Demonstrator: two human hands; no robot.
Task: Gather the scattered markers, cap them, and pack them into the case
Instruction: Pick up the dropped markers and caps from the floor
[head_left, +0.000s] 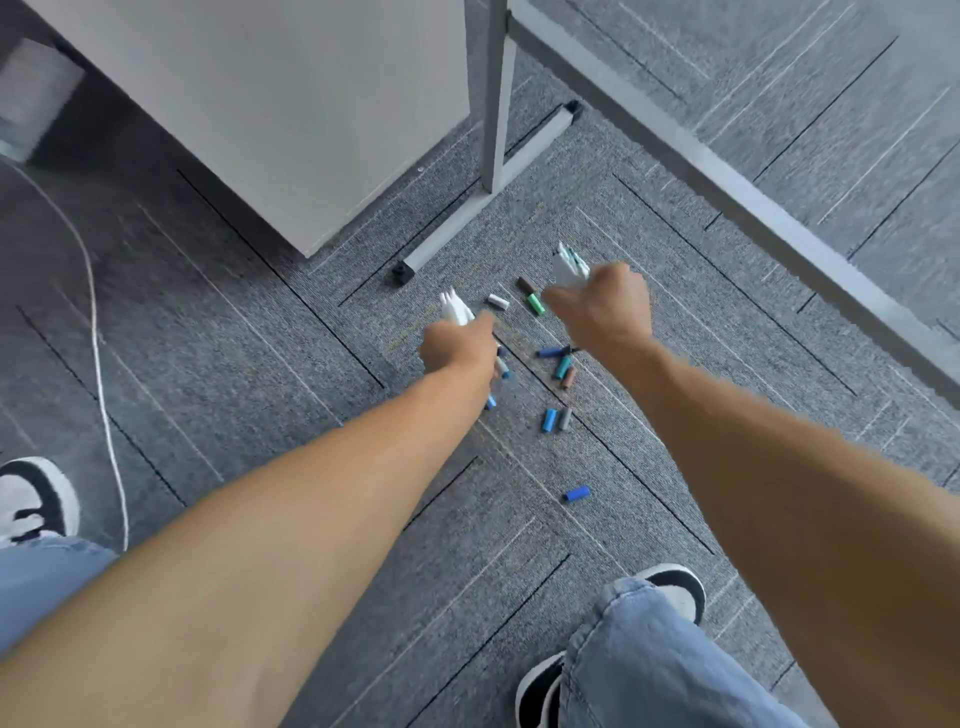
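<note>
Both fists full of markers, caps all over the carpet (260, 322)

Left hand (457, 345) and right hand (602, 306) each clench white uncapped markers (457, 309) above the loose caps (556, 384).

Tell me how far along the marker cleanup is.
Gathering looks mostly done: the left hand and right hand each grip a bundle of white markers. Capping hasn't started; loose caps still litter the carpet. No case is in view, so packing remains.
</note>
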